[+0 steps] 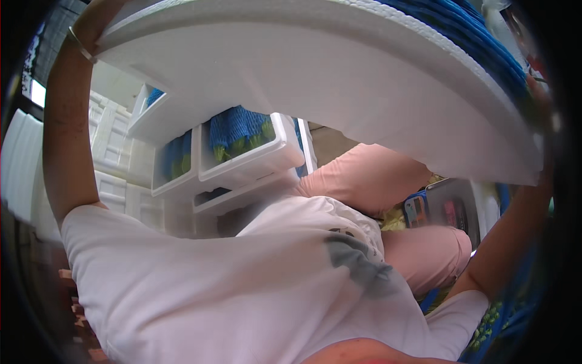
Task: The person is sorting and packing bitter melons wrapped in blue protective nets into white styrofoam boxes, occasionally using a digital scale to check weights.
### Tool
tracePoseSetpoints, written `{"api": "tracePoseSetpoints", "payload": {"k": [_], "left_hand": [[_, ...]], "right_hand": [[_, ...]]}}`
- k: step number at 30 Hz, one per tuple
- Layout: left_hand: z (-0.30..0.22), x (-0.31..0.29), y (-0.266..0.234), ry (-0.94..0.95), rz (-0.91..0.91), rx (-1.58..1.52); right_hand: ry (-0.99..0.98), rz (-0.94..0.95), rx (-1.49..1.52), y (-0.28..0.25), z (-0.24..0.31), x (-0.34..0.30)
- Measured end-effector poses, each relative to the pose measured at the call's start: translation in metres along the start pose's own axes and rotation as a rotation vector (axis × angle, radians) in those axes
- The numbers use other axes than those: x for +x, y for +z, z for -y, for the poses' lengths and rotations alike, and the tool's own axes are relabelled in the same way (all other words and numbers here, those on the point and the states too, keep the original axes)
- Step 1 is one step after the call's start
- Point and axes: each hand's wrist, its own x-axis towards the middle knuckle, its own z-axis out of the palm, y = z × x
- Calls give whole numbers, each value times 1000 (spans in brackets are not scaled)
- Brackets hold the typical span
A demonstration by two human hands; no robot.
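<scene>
A large white foam box (285, 79) is held up close in front of me, tilted, with its broad side filling the upper part of the head view. Blue mesh netting (467, 30) shows over its far rim. At the box's left end my left hand (108, 13) grips it; a bangle circles that wrist and the fingers run out of view at the top. My right hand (541, 103) is at the right end, dim near the picture's rim, with its fingers partly hidden against the box and netting.
To the left, white foam boxes (242, 167) hold green produce in blue mesh (239, 130). White foam pieces (21, 164) stand at the far left. Beside my knees is a grey container (454, 209) with small items in it. Blue-netted green produce (485, 327) lies at lower right.
</scene>
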Motion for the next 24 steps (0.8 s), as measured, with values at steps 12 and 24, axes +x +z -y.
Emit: {"api": "tracePoseSetpoints", "payload": {"k": [12, 24], "left_hand": [[225, -196, -106, -552, -105, -380], [362, -151, -82, -609, 47, -92]], "right_hand": [[-204, 586, -259, 350, 176, 27], [-171, 525, -476, 461, 150, 56]]}}
